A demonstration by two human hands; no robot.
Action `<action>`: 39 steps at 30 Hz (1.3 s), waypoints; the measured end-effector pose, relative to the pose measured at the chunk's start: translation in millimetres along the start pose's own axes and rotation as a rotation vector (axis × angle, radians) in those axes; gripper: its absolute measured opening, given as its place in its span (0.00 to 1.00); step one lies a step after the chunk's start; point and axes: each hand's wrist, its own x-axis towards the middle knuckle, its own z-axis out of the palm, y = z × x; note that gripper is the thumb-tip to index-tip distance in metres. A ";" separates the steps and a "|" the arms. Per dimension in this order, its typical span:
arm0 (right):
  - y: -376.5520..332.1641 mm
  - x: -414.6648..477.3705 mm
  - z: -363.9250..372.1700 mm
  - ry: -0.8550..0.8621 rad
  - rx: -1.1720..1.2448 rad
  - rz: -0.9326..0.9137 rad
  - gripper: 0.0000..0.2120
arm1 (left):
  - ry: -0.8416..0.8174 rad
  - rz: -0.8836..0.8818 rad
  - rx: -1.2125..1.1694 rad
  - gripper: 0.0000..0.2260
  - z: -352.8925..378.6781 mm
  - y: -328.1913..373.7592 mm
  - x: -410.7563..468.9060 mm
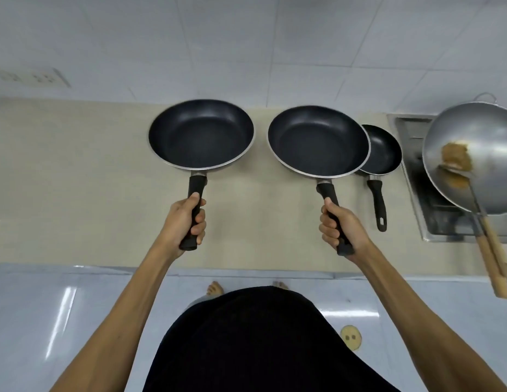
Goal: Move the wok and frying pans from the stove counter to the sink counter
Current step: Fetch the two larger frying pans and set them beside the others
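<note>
Each hand wraps tight round a black pan handle near its end, thumb laid along the top, likely so the weight ahead of the grip stays level. The left hand (187, 222) carries the left pan (201, 133); the right hand (338, 229) carries the right pan (318, 141), whose far rim overlaps the small pan (384, 151) lying on the counter (77, 179) just right of that grip. All three are round, shallow and dark, with a matte speckled lining and pale metal rims. Further right, the brushed-steel wok (473, 142) sits tilted over the stove (433, 210), holding a wooden-handled spatula (484, 230) with brownish residue.
</note>
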 end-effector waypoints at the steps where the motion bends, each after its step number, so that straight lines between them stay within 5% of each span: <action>1: 6.3 0.4 6.5 0.015 0.012 -0.002 0.17 | -0.014 -0.006 0.008 0.12 -6.7 4.2 2.7; 34: 19.6 64.1 44.9 0.104 -0.060 0.070 0.18 | -0.037 -0.082 0.036 0.13 -46.6 38.0 31.5; 39: 26.6 70.4 41.7 0.133 -0.232 0.071 0.22 | -0.031 -0.078 0.040 0.13 -45.6 41.4 32.7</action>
